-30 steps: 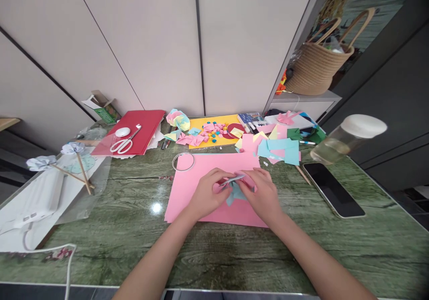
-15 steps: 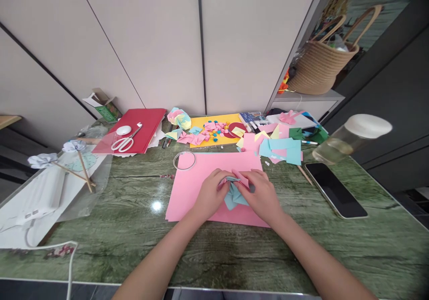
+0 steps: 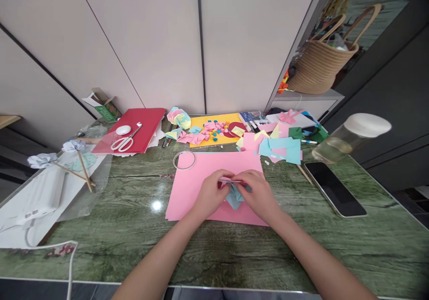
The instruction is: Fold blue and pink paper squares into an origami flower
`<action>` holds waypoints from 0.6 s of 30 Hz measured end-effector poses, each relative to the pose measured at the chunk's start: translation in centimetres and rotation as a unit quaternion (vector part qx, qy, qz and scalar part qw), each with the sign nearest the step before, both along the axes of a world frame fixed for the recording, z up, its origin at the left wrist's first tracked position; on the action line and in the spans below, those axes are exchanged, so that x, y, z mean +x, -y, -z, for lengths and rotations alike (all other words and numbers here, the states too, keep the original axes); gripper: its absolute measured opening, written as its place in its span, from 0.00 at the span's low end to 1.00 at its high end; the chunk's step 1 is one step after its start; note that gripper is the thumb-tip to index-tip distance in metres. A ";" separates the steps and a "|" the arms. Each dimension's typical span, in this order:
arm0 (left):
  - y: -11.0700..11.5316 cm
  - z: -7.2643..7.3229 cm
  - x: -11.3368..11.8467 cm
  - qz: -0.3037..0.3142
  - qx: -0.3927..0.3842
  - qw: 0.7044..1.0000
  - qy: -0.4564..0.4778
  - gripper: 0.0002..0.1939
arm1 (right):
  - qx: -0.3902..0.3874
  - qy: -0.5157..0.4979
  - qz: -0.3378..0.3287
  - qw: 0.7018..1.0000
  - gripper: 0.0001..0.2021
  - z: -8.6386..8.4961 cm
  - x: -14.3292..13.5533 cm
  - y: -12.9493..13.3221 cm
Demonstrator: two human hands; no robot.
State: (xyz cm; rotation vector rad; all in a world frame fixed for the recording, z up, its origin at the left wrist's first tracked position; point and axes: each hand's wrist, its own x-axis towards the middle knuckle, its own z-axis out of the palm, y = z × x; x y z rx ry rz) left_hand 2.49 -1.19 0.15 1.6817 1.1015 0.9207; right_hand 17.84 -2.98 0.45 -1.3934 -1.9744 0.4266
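Pinching the folded paper [image 3: 235,198], my left hand [image 3: 211,193] and right hand [image 3: 257,191] are both closed on its upper edge, over the pink sheets [image 3: 189,195]. The silver ring [image 3: 173,160] overlaps their far-left corner. Right of them, the phone [image 3: 335,189] lies face up. Farther back, the green box [image 3: 107,112] carries printing too small to read.

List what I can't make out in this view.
- Ends of the folded paper: head view, hidden by the left hand and right hand.
- Lower contents of the woven basket: head view, behind its wall.
- Rest of the white cable: head view, cut by the bottom edge.
- Print on the green box: head view, too small.
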 end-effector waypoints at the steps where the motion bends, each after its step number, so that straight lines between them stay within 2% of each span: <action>1: -0.1 0.1 -0.1 0.003 0.002 1.000 -0.005 0.17 | -0.008 -0.010 0.001 1.000 0.08 0.0 -0.1 0.0; 4: -0.5 0.3 -0.3 -0.020 -0.018 1.000 0.004 0.15 | -0.032 -0.072 0.027 0.997 0.10 0.1 -0.1 0.0; 7: -1.0 0.6 -0.6 -0.075 -0.027 0.996 0.036 0.13 | -0.064 -0.158 0.074 0.983 0.19 0.5 0.3 -0.4; 9: -1.2 0.9 -0.7 -0.110 -0.023 0.992 0.056 0.13 | -0.111 -0.195 0.079 0.971 0.22 0.7 0.5 -0.7; 11: -1.2 1.0 -0.7 -0.128 -0.017 0.989 0.071 0.13 | -0.160 -0.209 0.062 0.963 0.21 0.8 0.5 -0.9; 13: -1.0 1.2 -0.6 -0.133 -0.012 0.988 0.081 0.13 | -0.172 -0.207 0.052 0.962 0.16 0.7 0.3 -0.8; 18: -0.7 1.4 -0.2 -0.124 0.008 0.991 0.055 0.15 | -0.110 -0.144 0.085 0.980 0.09 -0.2 -0.4 -0.2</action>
